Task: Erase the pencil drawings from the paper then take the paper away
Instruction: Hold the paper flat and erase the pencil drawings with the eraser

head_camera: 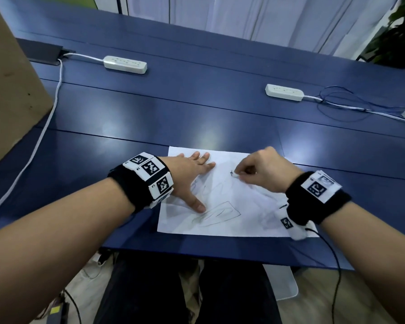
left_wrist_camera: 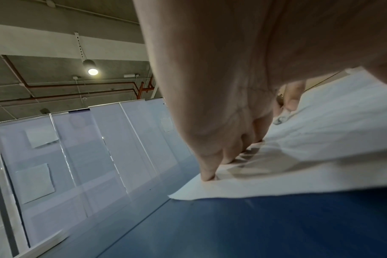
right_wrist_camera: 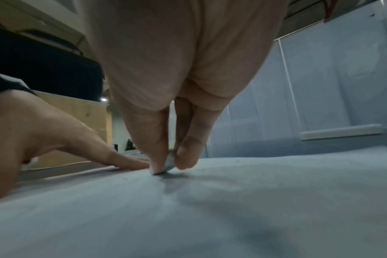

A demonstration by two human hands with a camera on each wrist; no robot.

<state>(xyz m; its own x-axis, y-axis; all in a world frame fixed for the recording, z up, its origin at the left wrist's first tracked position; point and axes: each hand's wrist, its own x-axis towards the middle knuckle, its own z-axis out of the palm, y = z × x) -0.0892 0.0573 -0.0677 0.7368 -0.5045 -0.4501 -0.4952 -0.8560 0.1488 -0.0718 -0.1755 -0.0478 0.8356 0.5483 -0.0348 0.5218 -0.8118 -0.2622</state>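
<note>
Blue counter [head_camera: 220, 108], paper [head_camera: 232, 220] at its near edge. Our left hand [head_camera: 189, 169], fingers flat, pins it; right hand [head_camera: 267, 171] pinches what seems an eraser [right_wrist_camera: 166, 168] against pencil lines [head_camera: 220, 212]. Rub lightly toward the free edge.

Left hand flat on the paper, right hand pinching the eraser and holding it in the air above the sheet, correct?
Not quite. The right wrist view shows the eraser pressed onto the paper, pinched by the right hand. The left hand is flat on it.

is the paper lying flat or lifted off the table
Flat: the paper lies spread on the table, the left hand pressing it down with spread fingers.
</note>
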